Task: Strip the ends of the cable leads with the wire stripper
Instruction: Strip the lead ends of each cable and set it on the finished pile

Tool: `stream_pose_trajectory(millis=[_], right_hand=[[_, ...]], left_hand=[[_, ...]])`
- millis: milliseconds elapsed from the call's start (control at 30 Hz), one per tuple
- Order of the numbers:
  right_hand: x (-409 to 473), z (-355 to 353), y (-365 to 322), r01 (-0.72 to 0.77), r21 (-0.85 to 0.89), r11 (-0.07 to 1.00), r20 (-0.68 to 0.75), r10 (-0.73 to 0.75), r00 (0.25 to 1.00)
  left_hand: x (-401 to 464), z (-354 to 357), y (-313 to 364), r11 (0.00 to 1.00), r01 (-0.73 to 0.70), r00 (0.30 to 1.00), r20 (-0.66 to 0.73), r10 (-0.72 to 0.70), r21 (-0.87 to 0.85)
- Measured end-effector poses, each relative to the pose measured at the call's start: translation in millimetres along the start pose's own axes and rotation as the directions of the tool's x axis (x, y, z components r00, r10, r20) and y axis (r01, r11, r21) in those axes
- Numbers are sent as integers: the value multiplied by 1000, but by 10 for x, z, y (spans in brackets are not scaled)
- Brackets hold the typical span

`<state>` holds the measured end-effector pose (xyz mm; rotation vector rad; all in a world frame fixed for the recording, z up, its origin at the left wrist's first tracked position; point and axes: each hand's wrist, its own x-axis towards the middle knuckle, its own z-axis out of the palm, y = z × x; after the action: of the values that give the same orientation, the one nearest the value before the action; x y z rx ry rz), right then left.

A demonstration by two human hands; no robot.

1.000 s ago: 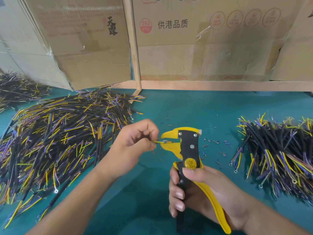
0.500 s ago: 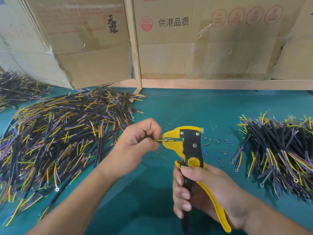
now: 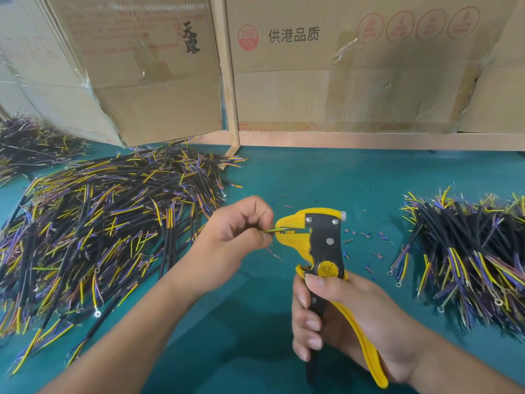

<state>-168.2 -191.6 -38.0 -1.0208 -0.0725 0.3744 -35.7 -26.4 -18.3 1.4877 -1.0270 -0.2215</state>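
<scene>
Cardboard and timber behind our bench

We see taped cardboard boxes [image 3: 355,81] along the far side, one printed with red circles and Chinese characters, a leaning wooden post [image 3: 227,81] between them, and a teal mat [image 3: 326,172] covering our table.

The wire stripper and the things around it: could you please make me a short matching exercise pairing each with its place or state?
Things:
1. wire stripper
2. yellow-green lead
3. large cable pile
4. insulation scraps

Places or states:
A. scattered on the green mat, right of the tool head
B. gripped by the right hand, head pointing up
C. pinched by the left hand, tip in the tool's mouth
D. heaped at the left of the table

Pairs: 1-B, 2-C, 3-D, 4-A
</scene>
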Motion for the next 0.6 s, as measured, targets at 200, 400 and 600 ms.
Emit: stream_pose_trajectory(millis=[200, 400, 600], right_hand=[[-6, 0, -22, -31, -14, 999, -77, 30, 997], [-36, -14, -80, -32, -60, 998, -143, 23, 990], [-32, -18, -112, -36, -68, 997, -159, 24, 987]], left_hand=[[17, 8, 15, 1000, 14, 1000, -1, -14, -7], [6, 13, 21, 1000, 6, 1000, -3, -6, -13], [2, -11, -3, 1000, 7, 1000, -6, -7, -12]])
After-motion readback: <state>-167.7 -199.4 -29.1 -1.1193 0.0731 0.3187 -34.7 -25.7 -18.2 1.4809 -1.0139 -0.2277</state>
